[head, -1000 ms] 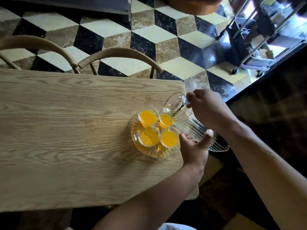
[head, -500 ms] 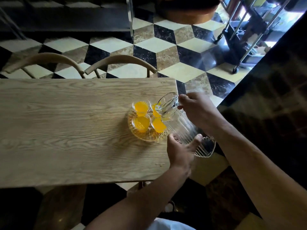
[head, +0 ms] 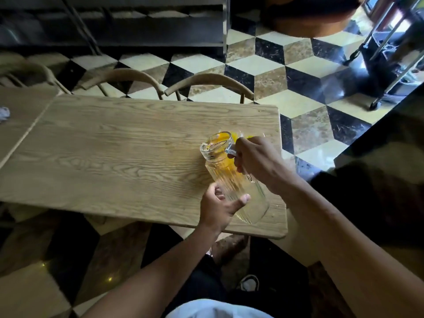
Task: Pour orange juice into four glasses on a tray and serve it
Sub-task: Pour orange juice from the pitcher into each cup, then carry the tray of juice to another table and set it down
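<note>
Right of centre in the frame: a clear ribbed glass pitcher (head: 231,177) held above the wooden tabletop (head: 119,157), tipped with its mouth toward the upper part of the frame and its base toward the lower right. Looks all but empty, only yellow glimpsed through the glass.

Right hand (head: 257,161) with a closed grip round the pitcher handle, carrying the weight. Left hand (head: 220,207) cupped at the lower body of the pitcher, thumb laid along the glass, fingers curled underneath; probably there to steady and steer the tilt.

Tray and glasses almost wholly hidden behind the pitcher and right hand; only patches of orange juice (head: 247,137) and a sliver of clear tray rim (head: 261,135) showing just above the knuckles. Count of 4 glasses not confirmable here. Pouring judged finished or nearly so, serving not yet begun.

Tray close to the tabletop's right edge and upper right corner, so little margin on that side. Wide bare wood toward the left of the frame, a sensible spot for setting the pitcher down. 2 curved chair backs (head: 206,81) against the far edge, upper centre.
</note>
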Demonstrator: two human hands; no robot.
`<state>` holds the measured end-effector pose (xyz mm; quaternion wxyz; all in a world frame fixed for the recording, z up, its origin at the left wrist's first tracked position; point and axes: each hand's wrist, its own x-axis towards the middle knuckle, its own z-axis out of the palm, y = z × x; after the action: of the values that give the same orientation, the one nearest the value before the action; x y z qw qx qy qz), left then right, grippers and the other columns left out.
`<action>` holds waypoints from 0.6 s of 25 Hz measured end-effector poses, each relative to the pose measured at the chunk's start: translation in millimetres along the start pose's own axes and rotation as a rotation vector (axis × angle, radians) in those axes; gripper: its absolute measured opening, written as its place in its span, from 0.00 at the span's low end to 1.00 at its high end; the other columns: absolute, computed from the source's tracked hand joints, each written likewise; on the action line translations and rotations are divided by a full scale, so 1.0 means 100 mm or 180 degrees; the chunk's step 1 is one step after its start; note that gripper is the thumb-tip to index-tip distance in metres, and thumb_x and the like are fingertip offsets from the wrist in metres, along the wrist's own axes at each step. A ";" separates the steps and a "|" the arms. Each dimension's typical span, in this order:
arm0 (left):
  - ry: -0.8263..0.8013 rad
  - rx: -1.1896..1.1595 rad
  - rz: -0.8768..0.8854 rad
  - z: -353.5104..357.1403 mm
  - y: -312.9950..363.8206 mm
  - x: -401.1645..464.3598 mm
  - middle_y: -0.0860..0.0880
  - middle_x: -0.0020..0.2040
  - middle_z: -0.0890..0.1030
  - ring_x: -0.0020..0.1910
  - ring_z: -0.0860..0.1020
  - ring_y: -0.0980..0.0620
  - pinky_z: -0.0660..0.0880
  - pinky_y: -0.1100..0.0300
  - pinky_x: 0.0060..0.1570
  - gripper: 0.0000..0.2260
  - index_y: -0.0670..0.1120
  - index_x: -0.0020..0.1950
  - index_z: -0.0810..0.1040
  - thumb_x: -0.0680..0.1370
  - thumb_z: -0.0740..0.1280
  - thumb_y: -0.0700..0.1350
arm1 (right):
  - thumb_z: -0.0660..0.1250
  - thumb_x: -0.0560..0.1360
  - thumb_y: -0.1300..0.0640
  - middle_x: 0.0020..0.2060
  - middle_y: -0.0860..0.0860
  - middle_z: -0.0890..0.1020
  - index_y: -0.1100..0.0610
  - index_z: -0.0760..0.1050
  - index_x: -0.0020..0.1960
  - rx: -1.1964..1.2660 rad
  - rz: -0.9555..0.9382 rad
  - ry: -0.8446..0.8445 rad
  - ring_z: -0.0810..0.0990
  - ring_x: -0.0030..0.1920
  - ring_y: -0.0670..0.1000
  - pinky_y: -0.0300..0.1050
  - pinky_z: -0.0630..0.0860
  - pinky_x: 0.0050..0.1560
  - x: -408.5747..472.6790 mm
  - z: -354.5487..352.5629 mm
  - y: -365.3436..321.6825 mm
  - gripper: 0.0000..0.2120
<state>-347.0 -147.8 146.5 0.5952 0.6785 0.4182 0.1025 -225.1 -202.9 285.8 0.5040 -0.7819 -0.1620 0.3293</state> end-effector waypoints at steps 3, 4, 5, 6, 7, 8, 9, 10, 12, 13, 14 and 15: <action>-0.0421 -0.0062 -0.0100 -0.38 -0.11 0.28 0.48 0.43 0.82 0.41 0.77 0.52 0.79 0.48 0.47 0.36 0.43 0.55 0.79 0.55 0.85 0.60 | 0.61 0.65 0.50 0.29 0.62 0.81 0.56 0.78 0.24 -0.0071 0.0007 -0.0142 0.76 0.31 0.56 0.55 0.72 0.39 0.13 0.22 -0.05 0.16; -0.0531 -0.0030 -0.0083 -0.50 -0.13 0.39 0.46 0.47 0.85 0.44 0.80 0.52 0.81 0.49 0.53 0.36 0.43 0.56 0.80 0.55 0.85 0.59 | 0.62 0.65 0.52 0.30 0.63 0.82 0.56 0.79 0.25 -0.0071 0.0014 -0.0189 0.76 0.32 0.56 0.55 0.72 0.39 0.20 0.29 -0.07 0.15; -0.0636 0.0010 -0.0086 -0.61 -0.14 0.48 0.44 0.51 0.87 0.47 0.82 0.52 0.81 0.50 0.58 0.35 0.44 0.56 0.81 0.55 0.85 0.59 | 0.63 0.66 0.53 0.30 0.64 0.82 0.57 0.80 0.26 -0.0015 0.0060 -0.0228 0.77 0.33 0.56 0.55 0.73 0.39 0.27 0.36 -0.08 0.14; -0.0733 0.0055 -0.0083 -0.72 -0.15 0.59 0.44 0.54 0.87 0.50 0.83 0.53 0.80 0.51 0.59 0.35 0.45 0.57 0.81 0.55 0.85 0.58 | 0.64 0.68 0.54 0.31 0.64 0.82 0.57 0.80 0.27 0.0045 0.0099 -0.0251 0.77 0.34 0.57 0.56 0.73 0.40 0.34 0.42 -0.09 0.14; -0.0826 0.0152 -0.0063 -0.84 -0.14 0.72 0.45 0.55 0.87 0.52 0.84 0.53 0.80 0.53 0.60 0.35 0.46 0.58 0.81 0.55 0.85 0.58 | 0.65 0.70 0.54 0.33 0.65 0.83 0.58 0.80 0.28 0.0101 0.0102 -0.0279 0.77 0.35 0.56 0.56 0.73 0.41 0.42 0.48 -0.10 0.14; -0.0939 0.0269 -0.0023 -0.94 -0.14 0.85 0.48 0.55 0.87 0.54 0.84 0.54 0.80 0.55 0.60 0.35 0.48 0.59 0.81 0.56 0.85 0.58 | 0.65 0.72 0.54 0.34 0.65 0.84 0.58 0.80 0.28 0.0124 0.0105 -0.0299 0.77 0.35 0.56 0.56 0.73 0.42 0.48 0.53 -0.11 0.16; -0.1092 0.0378 0.0007 -1.05 -0.12 0.98 0.49 0.56 0.87 0.57 0.84 0.54 0.79 0.55 0.62 0.35 0.49 0.60 0.81 0.57 0.85 0.58 | 0.66 0.73 0.53 0.33 0.64 0.84 0.58 0.79 0.29 0.0140 0.0100 -0.0331 0.77 0.35 0.56 0.55 0.73 0.42 0.54 0.58 -0.11 0.17; -0.1269 0.0437 0.0022 -1.15 -0.09 1.15 0.50 0.58 0.87 0.59 0.84 0.54 0.79 0.54 0.64 0.35 0.51 0.62 0.80 0.58 0.86 0.57 | 0.66 0.74 0.53 0.32 0.61 0.83 0.58 0.79 0.29 0.0166 0.0101 -0.0339 0.77 0.34 0.55 0.55 0.73 0.42 0.61 0.64 -0.14 0.17; -0.1603 0.0552 -0.0044 -1.34 -0.02 1.50 0.49 0.60 0.86 0.60 0.84 0.51 0.79 0.50 0.64 0.34 0.51 0.63 0.80 0.60 0.87 0.52 | 0.67 0.77 0.55 0.30 0.59 0.81 0.58 0.78 0.30 0.0273 0.0096 -0.0272 0.76 0.33 0.54 0.57 0.73 0.41 0.72 0.79 -0.19 0.18; -0.1730 0.0615 -0.0043 -1.42 0.03 1.67 0.49 0.60 0.86 0.60 0.85 0.49 0.80 0.51 0.62 0.33 0.50 0.64 0.79 0.61 0.87 0.48 | 0.67 0.78 0.53 0.31 0.62 0.82 0.58 0.79 0.31 0.0215 0.0046 -0.0190 0.76 0.34 0.54 0.57 0.73 0.39 0.78 0.87 -0.21 0.18; -0.1815 0.0676 -0.0008 -1.48 0.07 1.86 0.48 0.59 0.86 0.59 0.85 0.49 0.81 0.53 0.60 0.32 0.48 0.64 0.79 0.62 0.87 0.45 | 0.67 0.77 0.52 0.34 0.66 0.82 0.60 0.81 0.33 0.0095 0.0000 -0.0089 0.75 0.34 0.53 0.56 0.73 0.38 0.84 0.94 -0.23 0.18; -0.1865 0.0749 0.0048 -1.52 0.12 2.02 0.49 0.58 0.86 0.58 0.86 0.49 0.82 0.55 0.57 0.31 0.47 0.63 0.79 0.63 0.86 0.42 | 0.67 0.77 0.51 0.36 0.68 0.83 0.62 0.82 0.36 0.0005 -0.0025 0.0000 0.74 0.34 0.52 0.52 0.70 0.36 0.90 1.00 -0.24 0.17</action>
<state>-311.6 102.2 125.7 0.6069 0.7465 0.2329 -0.1421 -225.1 -71.6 248.2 0.5058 -0.7809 -0.1648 0.3274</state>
